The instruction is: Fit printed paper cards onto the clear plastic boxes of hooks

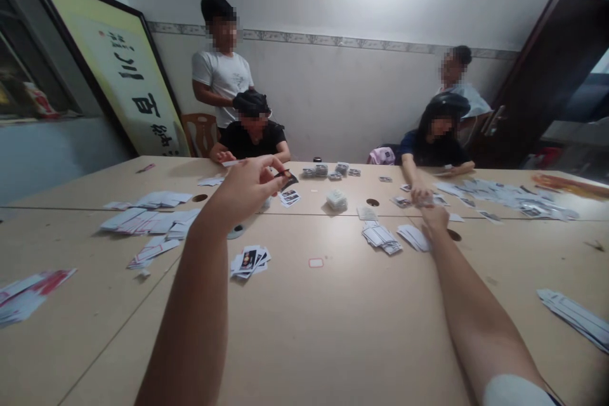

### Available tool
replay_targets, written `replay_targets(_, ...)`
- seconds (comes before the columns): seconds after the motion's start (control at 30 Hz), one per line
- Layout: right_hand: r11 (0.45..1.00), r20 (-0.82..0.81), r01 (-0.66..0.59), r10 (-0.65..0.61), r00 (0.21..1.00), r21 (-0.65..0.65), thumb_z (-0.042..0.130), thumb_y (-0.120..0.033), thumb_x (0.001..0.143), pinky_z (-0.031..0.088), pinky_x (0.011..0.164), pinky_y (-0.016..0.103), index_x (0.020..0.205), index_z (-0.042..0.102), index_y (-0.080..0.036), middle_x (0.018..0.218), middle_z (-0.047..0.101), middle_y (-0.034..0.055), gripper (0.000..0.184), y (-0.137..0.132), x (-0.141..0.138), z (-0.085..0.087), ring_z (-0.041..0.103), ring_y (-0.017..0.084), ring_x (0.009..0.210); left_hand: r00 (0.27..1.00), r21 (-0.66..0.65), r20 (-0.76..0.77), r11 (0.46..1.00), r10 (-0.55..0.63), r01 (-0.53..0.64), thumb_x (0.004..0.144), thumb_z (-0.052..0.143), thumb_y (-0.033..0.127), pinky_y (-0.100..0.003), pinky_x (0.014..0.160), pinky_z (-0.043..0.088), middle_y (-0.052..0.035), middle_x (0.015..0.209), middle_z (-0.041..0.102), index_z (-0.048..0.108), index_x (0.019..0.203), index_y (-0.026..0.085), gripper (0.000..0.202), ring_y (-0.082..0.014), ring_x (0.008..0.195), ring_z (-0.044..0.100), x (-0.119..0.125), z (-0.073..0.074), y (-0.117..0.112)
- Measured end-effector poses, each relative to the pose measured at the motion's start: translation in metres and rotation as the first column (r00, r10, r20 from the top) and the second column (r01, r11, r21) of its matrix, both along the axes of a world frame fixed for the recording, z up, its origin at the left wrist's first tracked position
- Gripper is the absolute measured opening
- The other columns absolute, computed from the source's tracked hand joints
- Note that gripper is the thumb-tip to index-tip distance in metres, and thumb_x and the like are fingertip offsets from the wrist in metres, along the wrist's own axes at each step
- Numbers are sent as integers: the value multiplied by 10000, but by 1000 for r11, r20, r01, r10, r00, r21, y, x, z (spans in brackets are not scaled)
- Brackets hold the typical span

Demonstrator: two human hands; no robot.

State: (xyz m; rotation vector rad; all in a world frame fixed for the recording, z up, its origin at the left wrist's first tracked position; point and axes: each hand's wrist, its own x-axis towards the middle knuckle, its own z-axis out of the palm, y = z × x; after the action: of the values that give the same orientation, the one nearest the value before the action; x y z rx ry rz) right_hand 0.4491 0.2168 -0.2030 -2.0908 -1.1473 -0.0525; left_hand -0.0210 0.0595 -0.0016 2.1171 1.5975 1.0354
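Note:
My left hand (250, 187) is raised over the middle left of the table. Its thumb and fingers pinch a small dark printed card (288, 180). Below its forearm lies a fanned stack of picture cards (250, 261), and another picture card (290, 198) is just beyond the fingertips. My right hand (435, 217) stretches far forward to the right, its fingers closed. It meets a co-worker's hand (421, 190) over something pale and shiny that I cannot make out. Beside my right hand lie white slips (413, 238) and a pile of printed slips (381, 236).
Clear plastic packs (337, 200) stand mid-table, with small bundled stacks (321, 170) beyond. White paper strips (152, 222) spread on the left, and more packets (518, 198) on the right. Two people sit opposite; two others stand behind them. The table (333, 342) has round cable holes.

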Motion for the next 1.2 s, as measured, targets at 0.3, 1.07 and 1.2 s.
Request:
replay_targets(0.3, 734, -115, -429, 561, 820, 527, 556, -404, 961, 597, 768, 361, 1067, 658, -156, 959, 749, 91, 289, -40, -124, 134, 733, 199, 835, 993, -30, -97, 997, -70, 68, 831, 611, 250, -269, 593, 356, 2, 731, 606, 659, 1004, 211, 183, -158, 645, 535, 9, -11, 11)
replay_targets(1.07, 303, -363, -719, 929, 75, 626, 890, -477, 590, 575, 565, 271, 729, 741, -168, 636, 716, 20, 370, -123, -263, 164, 688, 145, 578, 969, 59, 20, 968, -245, 244, 760, 532, 133, -262, 634, 399, -27, 778, 666, 753, 1115, 178, 420, -164, 705, 585, 7, -3, -2)
replay_targets(1.2, 291, -381, -702, 924, 30, 650, 904, -472, 566, 597, 589, 286, 772, 751, -172, 662, 740, 23, 395, -125, -258, 166, 709, 156, 585, 959, 80, 112, 964, -260, 252, 809, 613, 235, -297, 682, 455, -43, 771, 698, 752, 1165, 190, 384, -188, 725, 622, 6, -5, 2)
